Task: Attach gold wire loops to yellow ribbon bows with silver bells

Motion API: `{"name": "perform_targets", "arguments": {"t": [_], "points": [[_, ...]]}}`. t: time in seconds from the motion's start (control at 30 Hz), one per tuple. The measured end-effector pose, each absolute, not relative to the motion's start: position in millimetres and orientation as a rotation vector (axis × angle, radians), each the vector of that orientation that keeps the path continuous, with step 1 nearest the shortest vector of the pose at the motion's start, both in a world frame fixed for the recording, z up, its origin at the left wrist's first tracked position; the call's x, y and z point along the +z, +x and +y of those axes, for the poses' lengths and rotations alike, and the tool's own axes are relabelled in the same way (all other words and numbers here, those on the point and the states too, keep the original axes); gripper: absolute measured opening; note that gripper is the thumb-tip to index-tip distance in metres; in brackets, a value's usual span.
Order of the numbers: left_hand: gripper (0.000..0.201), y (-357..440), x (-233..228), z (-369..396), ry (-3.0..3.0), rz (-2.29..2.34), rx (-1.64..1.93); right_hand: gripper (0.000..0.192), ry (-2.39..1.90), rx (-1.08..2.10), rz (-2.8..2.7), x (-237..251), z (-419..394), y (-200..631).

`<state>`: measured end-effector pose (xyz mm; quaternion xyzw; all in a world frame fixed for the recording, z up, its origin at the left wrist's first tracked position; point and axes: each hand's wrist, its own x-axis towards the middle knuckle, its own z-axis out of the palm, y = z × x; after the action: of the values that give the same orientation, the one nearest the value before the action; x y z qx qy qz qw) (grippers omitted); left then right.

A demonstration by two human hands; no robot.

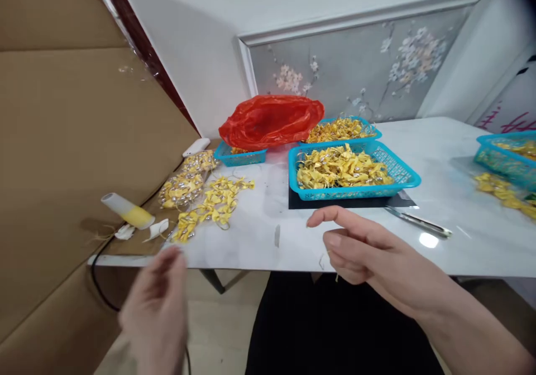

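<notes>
My left hand (pixel 157 308) is smeared by motion in front of the table's near left edge; what its fingers do is not clear. The nearest things to it are small yellow ribbon pieces with silvery beads (pixel 215 202), lying in a loose heap. My right hand (pixel 364 246) hovers over the near edge of the table, index finger stretched out and thumb pressed against the curled fingers. A short thread end shows beneath those fingers; anything inside them is hidden. Beyond it, a blue basket (pixel 355 193) holds a pile of similar yellow pieces.
A red plastic bag (pixel 272 121) covers part of a small blue basket (pixel 240 158). A slim silver tool (pixel 419 221) lies right of my right hand. More blue baskets stand behind and at far right (pixel 502 154). A white-and-yellow cylinder (pixel 128 211) lies on cardboard at left.
</notes>
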<state>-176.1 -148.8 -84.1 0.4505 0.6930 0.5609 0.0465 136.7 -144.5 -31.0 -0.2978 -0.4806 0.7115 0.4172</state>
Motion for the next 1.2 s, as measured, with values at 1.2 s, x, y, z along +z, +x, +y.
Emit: {"name": "perform_targets", "arguments": {"t": [1.2], "points": [[0.008,-51.1,-68.0,-164.3,1.227,1.005,1.3,0.029,-1.124,0.954,-2.071,-46.7,-183.5,149.7]]}}
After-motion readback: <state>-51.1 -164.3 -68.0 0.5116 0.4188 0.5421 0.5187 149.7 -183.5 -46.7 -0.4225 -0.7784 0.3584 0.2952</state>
